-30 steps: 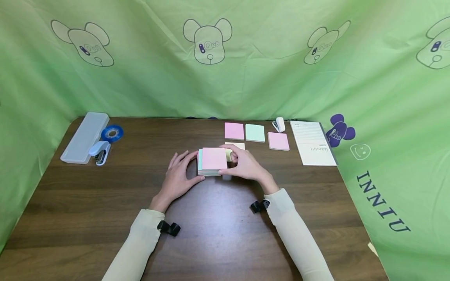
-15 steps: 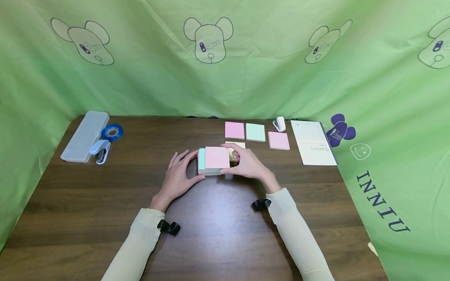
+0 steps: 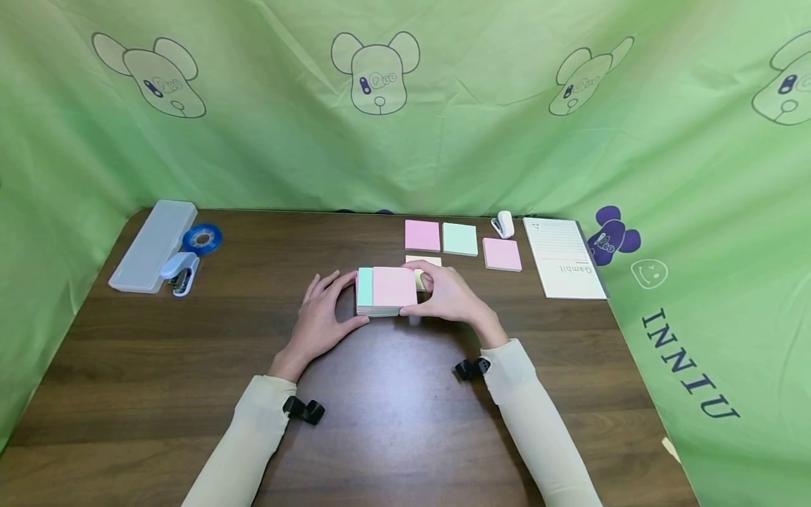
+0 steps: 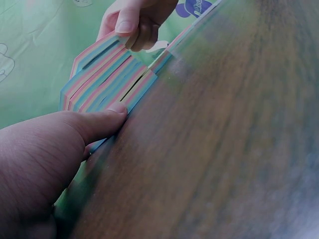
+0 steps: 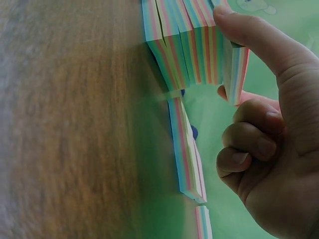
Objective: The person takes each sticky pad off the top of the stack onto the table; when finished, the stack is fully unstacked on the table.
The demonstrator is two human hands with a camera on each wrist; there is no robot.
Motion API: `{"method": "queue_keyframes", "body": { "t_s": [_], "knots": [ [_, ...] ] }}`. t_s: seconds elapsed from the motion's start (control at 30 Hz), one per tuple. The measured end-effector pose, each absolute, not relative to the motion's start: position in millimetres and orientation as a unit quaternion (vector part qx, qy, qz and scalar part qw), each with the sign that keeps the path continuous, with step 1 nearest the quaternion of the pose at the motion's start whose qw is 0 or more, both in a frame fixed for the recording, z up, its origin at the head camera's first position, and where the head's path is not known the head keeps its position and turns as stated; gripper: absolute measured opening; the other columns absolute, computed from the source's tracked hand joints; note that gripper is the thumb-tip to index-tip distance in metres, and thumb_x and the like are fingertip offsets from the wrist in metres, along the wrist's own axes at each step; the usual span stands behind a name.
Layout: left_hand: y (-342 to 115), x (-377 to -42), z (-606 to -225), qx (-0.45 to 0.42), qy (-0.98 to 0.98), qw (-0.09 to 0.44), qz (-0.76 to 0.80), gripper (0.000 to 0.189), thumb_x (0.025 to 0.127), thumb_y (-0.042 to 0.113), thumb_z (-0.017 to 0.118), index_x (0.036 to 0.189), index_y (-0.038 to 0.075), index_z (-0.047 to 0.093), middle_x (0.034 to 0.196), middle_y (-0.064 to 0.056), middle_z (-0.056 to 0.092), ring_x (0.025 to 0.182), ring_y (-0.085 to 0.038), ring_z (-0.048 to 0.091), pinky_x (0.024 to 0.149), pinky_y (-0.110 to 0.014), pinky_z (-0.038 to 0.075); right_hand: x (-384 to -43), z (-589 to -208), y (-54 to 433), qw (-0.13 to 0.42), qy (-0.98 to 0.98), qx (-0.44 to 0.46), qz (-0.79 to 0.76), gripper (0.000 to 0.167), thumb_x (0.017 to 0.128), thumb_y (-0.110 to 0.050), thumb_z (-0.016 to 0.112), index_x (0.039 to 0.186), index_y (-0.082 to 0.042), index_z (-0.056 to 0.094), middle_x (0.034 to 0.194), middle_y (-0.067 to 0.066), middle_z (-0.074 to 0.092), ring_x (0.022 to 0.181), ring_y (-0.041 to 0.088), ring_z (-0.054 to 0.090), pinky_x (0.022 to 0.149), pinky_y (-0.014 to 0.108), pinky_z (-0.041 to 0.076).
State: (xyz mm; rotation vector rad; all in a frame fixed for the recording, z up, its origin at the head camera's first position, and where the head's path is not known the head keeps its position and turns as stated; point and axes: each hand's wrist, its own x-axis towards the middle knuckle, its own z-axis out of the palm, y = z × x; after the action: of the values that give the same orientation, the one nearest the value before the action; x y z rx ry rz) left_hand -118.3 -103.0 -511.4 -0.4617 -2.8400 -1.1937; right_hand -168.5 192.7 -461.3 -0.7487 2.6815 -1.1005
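A tall stack of sticky note pads (image 3: pixel 365 290) stands mid-table, its layered pink, blue and yellow edges showing in both wrist views. My left hand (image 3: pixel 319 317) holds the stack's left side, thumb at the front edge and fingers behind. Between thumb and index finger, my right hand (image 3: pixel 451 296) pinches the top pink sticky note pad (image 3: pixel 394 286). That pad sits shifted right, so a mint strip shows at its left and it overhangs the stack in the right wrist view. The right hand's other fingers (image 5: pixel 254 137) are curled under, clear of the pads.
Behind the right hand lie a cream pad (image 3: pixel 423 260), pink pads (image 3: pixel 422 236) (image 3: pixel 502 254) and a mint pad (image 3: pixel 460 239). A white stapler (image 3: pixel 503 224) and notepad (image 3: pixel 564 260) are at right. Far left are a plastic case (image 3: pixel 154 246), blue tape (image 3: pixel 202 239) and a blue stapler (image 3: pixel 180 273).
My right hand has slid the top pink pad to the right, widening the mint strip exposed at its left. The left hand and the lower stack have stayed in place.
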Motion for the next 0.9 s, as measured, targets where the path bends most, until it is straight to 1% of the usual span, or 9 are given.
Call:
{"method": "queue_keyframes", "body": {
  "t_s": [0.23,0.57,0.77,0.9],
  "knots": [
    [-102.9,-119.4,-512.2,-0.15,-0.913,0.012,-0.379,0.092,0.091,0.037,0.094,0.167,0.014,0.049,0.162,-0.01,0.061,0.163,-0.038,0.038,0.14,-0.057,0.007,-167.8,-462.3,191.8,0.059,0.889,-0.255,-0.375,0.078,0.075,-0.031,0.103,0.142,-0.012,0.07,0.073,-0.009,0.034,0.068,0.008,0.029,0.065,0.028,0.026],
    [-102.3,-118.8,-510.1,-0.147,-0.913,0.009,-0.381,0.092,0.091,0.037,0.094,0.168,0.013,0.049,0.163,-0.01,0.059,0.163,-0.039,0.037,0.14,-0.058,0.006,-170.4,-462.8,194.9,0.029,0.881,-0.26,-0.393,0.078,0.073,-0.026,0.102,0.14,-0.007,0.069,0.074,-0.009,0.032,0.07,0.008,0.029,0.067,0.027,0.028],
    [-102.8,-117.8,-509.7,-0.144,-0.914,0.008,-0.379,0.092,0.091,0.037,0.094,0.168,0.013,0.049,0.163,-0.011,0.059,0.163,-0.039,0.037,0.14,-0.058,0.007,-171.4,-461.4,199.6,0.021,0.869,-0.265,-0.418,0.075,0.074,-0.02,0.102,0.14,-0.007,0.068,0.075,-0.009,0.03,0.07,0.009,0.029,0.068,0.028,0.029],
    [-103.2,-118.1,-510.4,-0.144,-0.914,0.005,-0.379,0.093,0.091,0.038,0.094,0.168,0.014,0.048,0.164,-0.01,0.059,0.163,-0.038,0.037,0.14,-0.057,0.006,-171.2,-460.8,204.0,0.019,0.861,-0.267,-0.432,0.073,0.075,-0.02,0.102,0.139,-0.01,0.068,0.076,-0.008,0.03,0.072,0.008,0.029,0.069,0.027,0.029]
  ]
}}
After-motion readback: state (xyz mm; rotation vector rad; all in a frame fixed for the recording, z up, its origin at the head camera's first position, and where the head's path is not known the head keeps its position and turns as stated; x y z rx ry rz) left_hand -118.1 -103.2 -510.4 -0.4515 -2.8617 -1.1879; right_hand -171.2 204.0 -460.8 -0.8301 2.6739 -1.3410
